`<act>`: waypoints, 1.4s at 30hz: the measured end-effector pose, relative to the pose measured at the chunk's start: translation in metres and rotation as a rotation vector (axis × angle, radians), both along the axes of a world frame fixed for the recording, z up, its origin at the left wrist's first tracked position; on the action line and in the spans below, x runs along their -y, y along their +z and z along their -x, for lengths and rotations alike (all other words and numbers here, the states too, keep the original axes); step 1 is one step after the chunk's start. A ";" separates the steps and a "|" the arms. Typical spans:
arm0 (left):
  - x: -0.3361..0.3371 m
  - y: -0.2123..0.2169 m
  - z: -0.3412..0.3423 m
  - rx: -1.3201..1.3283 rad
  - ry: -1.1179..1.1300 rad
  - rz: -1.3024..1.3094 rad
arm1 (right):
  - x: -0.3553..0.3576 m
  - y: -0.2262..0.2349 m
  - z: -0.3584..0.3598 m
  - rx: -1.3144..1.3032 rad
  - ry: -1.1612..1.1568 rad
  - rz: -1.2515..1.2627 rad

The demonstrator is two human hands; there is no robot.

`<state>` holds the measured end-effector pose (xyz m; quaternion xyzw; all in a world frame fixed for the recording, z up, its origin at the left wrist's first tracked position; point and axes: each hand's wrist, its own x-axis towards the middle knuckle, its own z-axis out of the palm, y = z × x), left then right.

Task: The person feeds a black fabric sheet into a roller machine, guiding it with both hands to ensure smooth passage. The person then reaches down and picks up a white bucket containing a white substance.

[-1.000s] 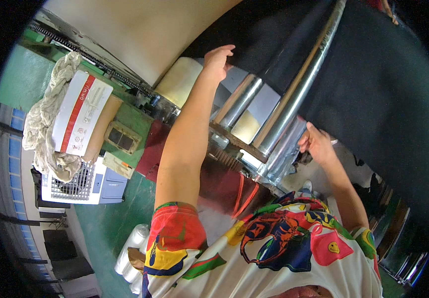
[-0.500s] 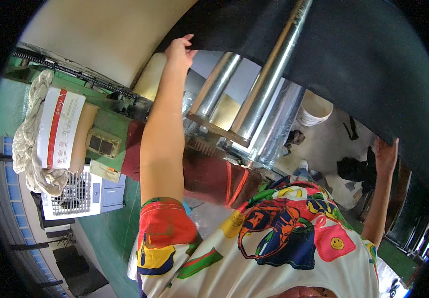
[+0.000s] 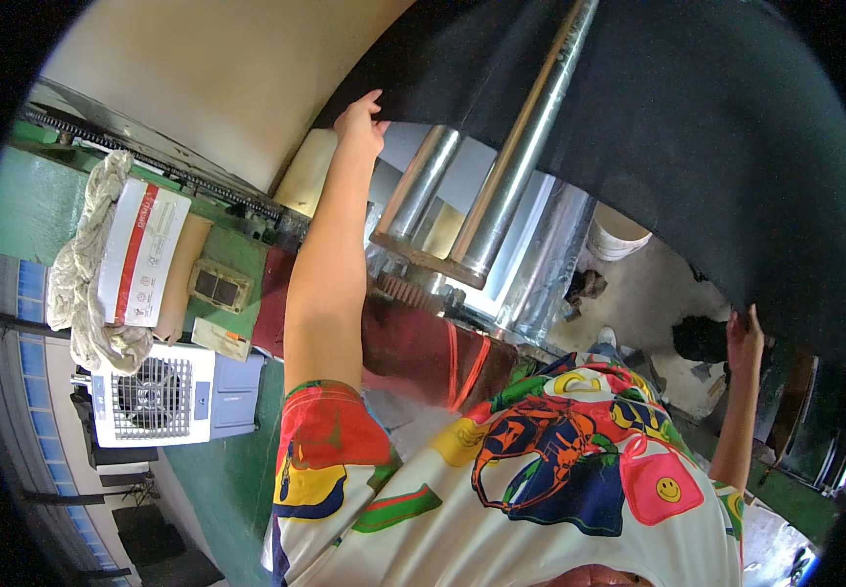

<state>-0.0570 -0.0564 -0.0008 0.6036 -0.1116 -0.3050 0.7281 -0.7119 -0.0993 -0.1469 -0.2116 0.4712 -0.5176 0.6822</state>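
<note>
A wide black sheet (image 3: 697,127) hangs over the steel rollers (image 3: 516,166) of a machine. My left hand (image 3: 359,119) is raised and grips the sheet's left edge, next to a tan roll (image 3: 198,68). My right hand (image 3: 744,338) grips the sheet's lower right edge, far out to the right. Both arms are spread wide, with the sheet stretched between them.
A white carton (image 3: 137,252) and a bundle of pale rags (image 3: 85,264) lie on the green machine frame at left. A white and blue air cooler (image 3: 173,394) stands below them. A white bucket (image 3: 617,235) sits on the concrete floor behind the rollers.
My right hand has swung from beside the rollers out to the far right, taking hold of the sheet's edge. The black sheet now spreads wider, and my left hand stays on its left edge.
</note>
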 end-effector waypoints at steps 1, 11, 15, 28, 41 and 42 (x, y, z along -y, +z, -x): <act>-0.002 -0.003 -0.006 -0.006 0.038 -0.003 | -0.018 0.012 -0.010 -0.003 0.111 0.030; 0.003 -0.008 0.016 0.061 -0.196 -0.006 | -0.036 0.013 -0.050 -0.001 0.293 0.200; -0.001 -0.011 -0.002 -0.003 -0.019 -0.001 | -0.035 0.006 -0.062 0.054 0.325 0.101; -0.007 0.007 0.012 -0.008 0.278 -0.002 | -0.043 0.027 -0.131 -0.212 0.477 0.101; -0.006 0.004 -0.001 -0.035 0.353 0.014 | -0.038 0.042 -0.200 -0.215 0.733 0.111; -0.006 0.005 -0.001 -0.037 0.392 0.014 | -0.037 0.044 -0.205 -0.196 0.748 0.108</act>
